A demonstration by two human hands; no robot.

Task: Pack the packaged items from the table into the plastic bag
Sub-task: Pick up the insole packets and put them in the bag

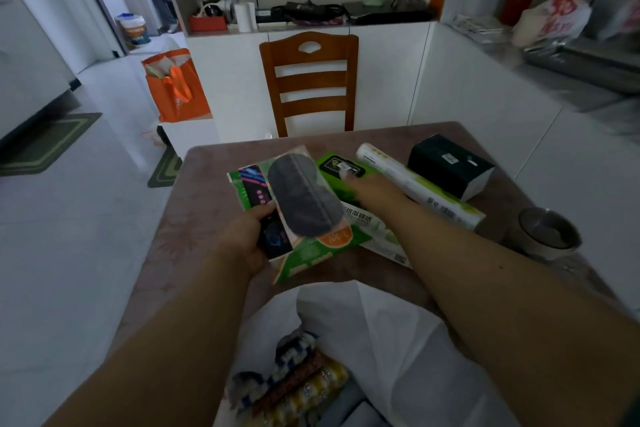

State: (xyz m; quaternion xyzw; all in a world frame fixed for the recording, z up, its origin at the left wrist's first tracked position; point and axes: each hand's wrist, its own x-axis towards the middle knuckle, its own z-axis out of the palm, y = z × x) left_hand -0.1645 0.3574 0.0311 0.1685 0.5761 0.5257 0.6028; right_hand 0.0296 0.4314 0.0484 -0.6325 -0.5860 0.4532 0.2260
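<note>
Head view: left hand (247,239) gripping packets (301,201), right hand (372,189) outstretched.

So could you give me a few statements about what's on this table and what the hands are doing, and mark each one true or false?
1. The left hand holds a stack of packets. True.
2. The right hand is inside the plastic bag. False: it reaches out over the green pack on the table.
3. The plastic bag is empty. False: striped cloths lie in it.
4. A long roll lies beside a dark box. True.
5. A metal cup stands at the right of the table. True.
</note>
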